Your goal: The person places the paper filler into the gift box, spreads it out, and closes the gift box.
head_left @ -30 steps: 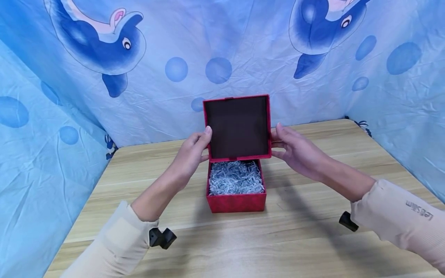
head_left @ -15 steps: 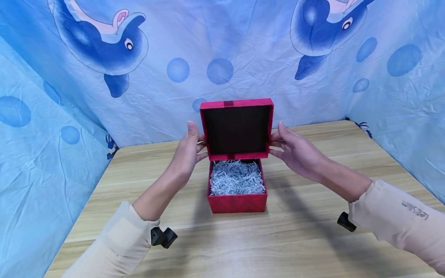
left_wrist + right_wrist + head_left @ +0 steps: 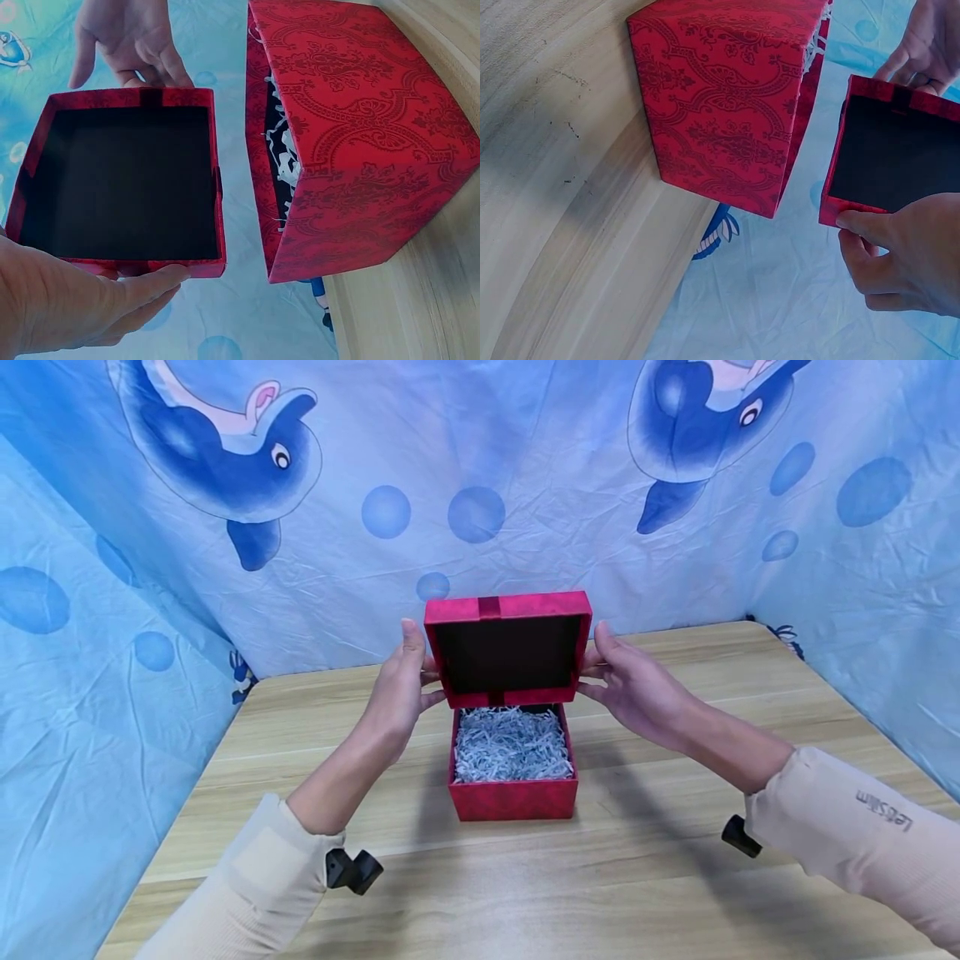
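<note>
Between both hands, a red box lid [image 3: 513, 653] is held up at the back rim of a red patterned box [image 3: 513, 800]. Its dark inner side faces the head camera and its top wall leans forward. My left hand [image 3: 393, 693] holds the lid's left wall, thumb raised apart from it. At the right wall my right hand [image 3: 637, 685] holds with its fingers, the thumb also standing up. Some fingertips are hidden behind the lid. Pale shredded paper [image 3: 512, 745] fills the box. In the left wrist view, the lid's wall [image 3: 217, 187] stands apart from the box.
The box stands on a wooden table [image 3: 525, 893]. A blue dolphin-print cloth [image 3: 480, 443] hangs behind and along both sides. Dark camera mounts, left [image 3: 352, 872] and right [image 3: 741, 837], sit by the beige sleeves.
The lid has tilted, its top edge coming down and forward so its outer top wall shows. My left thumb has come off its face. The box has stayed in place.
</note>
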A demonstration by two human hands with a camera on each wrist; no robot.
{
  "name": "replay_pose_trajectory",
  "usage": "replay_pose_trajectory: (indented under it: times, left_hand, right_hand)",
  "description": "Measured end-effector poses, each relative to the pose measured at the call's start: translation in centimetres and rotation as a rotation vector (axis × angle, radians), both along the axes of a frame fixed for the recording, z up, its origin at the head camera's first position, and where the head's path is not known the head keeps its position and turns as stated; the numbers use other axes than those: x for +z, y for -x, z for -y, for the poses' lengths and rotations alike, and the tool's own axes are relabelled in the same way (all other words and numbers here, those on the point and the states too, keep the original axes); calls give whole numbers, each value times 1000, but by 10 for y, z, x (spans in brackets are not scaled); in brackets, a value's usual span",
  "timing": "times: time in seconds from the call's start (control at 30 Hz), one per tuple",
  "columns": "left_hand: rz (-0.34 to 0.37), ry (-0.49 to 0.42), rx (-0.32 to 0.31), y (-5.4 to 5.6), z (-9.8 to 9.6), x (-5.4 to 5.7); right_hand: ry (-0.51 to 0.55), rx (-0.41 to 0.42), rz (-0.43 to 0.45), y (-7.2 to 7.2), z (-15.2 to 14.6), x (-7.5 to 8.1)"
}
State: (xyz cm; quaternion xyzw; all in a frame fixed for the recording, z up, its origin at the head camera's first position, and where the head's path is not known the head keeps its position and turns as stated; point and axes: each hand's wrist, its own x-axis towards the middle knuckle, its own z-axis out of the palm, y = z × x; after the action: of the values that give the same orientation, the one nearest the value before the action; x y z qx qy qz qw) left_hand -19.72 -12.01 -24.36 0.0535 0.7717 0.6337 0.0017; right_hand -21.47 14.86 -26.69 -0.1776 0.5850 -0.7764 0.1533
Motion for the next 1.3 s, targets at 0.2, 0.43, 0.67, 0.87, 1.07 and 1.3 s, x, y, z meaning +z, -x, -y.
replay_pose_trajectory:
  times: [0.2, 0.43, 0.67, 0.87, 1.07, 1.3]
  left_hand:
    - [6, -32, -16, 0, 0, 0]
    - [5, -149, -83, 1, 5, -2]
    - [-46, -219, -178, 2, 15, -8]
    - [-51, -214, -280, 1, 26, -9]
    - [-9, -128, -322, -2, 35, -10]
    - [7, -33, -299, -4, 42, -9]
  right_hand:
    - [24, 2, -14, 1, 1, -2]
    - [-12, 4, -23, 2, -2, -2]
    - [-94, 62, -31, 1, -8, 3]
    - [-67, 87, -11, 1, -15, 5]
    - [-18, 117, -20, -1, -19, 3]
    - [-58, 134, -21, -5, -25, 3]
